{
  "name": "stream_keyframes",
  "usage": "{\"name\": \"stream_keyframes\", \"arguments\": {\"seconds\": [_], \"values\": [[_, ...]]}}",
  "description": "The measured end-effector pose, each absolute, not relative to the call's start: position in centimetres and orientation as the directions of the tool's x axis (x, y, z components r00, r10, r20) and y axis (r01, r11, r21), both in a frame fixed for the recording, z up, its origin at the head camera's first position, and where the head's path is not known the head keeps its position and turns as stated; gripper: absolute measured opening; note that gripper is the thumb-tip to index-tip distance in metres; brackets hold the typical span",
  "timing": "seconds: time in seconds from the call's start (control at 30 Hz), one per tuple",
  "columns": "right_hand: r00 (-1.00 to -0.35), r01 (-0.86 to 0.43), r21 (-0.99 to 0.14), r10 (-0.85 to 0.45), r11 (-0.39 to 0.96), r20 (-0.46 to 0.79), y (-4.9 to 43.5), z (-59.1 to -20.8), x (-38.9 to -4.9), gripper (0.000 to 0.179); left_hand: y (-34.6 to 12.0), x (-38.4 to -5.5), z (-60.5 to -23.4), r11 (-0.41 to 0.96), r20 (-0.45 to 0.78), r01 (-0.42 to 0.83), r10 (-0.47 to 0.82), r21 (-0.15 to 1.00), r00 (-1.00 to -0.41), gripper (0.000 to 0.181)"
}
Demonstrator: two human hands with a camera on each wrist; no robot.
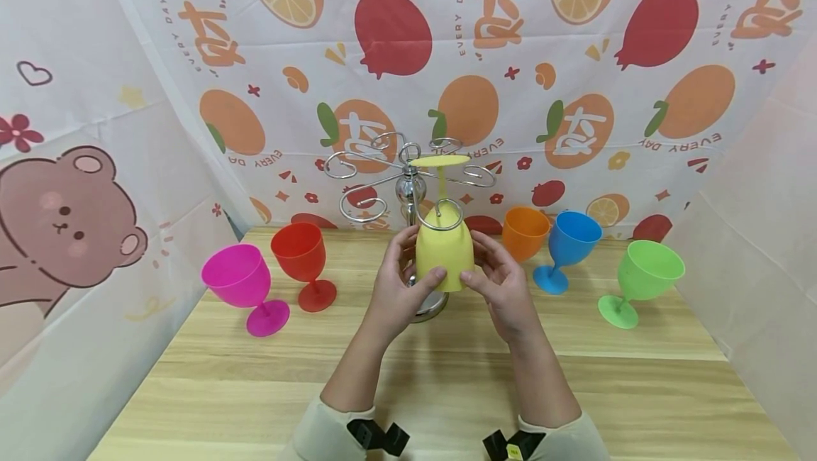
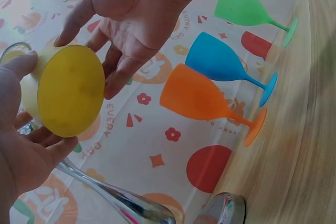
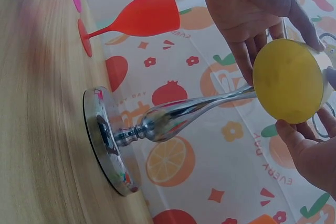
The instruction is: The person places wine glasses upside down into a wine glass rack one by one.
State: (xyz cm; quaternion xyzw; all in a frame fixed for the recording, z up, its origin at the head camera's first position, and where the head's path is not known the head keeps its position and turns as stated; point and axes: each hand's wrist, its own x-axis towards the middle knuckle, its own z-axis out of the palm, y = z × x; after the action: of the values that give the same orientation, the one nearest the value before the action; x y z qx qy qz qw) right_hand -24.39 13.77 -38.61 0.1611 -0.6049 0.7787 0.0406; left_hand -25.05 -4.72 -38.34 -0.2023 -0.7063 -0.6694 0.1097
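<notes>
Upside down in front of a chrome goblet rack point(image 1: 409, 188), a yellow goblet point(image 1: 445, 255) has its foot up and its mouth facing down. A curled wire loop point(image 1: 440, 225) of the rack passes around the goblet near the stem. My left hand point(image 1: 402, 284) grips the bowl from the left, thumb at the front near the rim. From the right, my right hand point(image 1: 501, 284) grips the same bowl, its thumb also at the front. Both wrist views look toward the goblet's round mouth point(image 2: 72, 92), with fingers on either side of it.
On the left of the table point(image 1: 440, 390) stand a magenta goblet point(image 1: 237, 276) and a red goblet point(image 1: 300, 254). Orange point(image 1: 525, 234), blue point(image 1: 572, 237) and green point(image 1: 647, 271) goblets stand upright at right. The rack's round chrome base point(image 3: 107, 140) rests on the table near the fruit-print cloth point(image 1: 396, 35).
</notes>
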Motion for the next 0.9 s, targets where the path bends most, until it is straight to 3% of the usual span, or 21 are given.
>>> {"name": "stream_keyframes", "arguments": {"seconds": [0.9], "values": [[-0.944,-0.287,-0.927,-0.091,-0.242,0.316,13.82,-38.70,-24.51,0.058,-5.05,-25.07,-38.13,0.041,0.343,0.353,0.162,0.935,-0.925,0.071]]}}
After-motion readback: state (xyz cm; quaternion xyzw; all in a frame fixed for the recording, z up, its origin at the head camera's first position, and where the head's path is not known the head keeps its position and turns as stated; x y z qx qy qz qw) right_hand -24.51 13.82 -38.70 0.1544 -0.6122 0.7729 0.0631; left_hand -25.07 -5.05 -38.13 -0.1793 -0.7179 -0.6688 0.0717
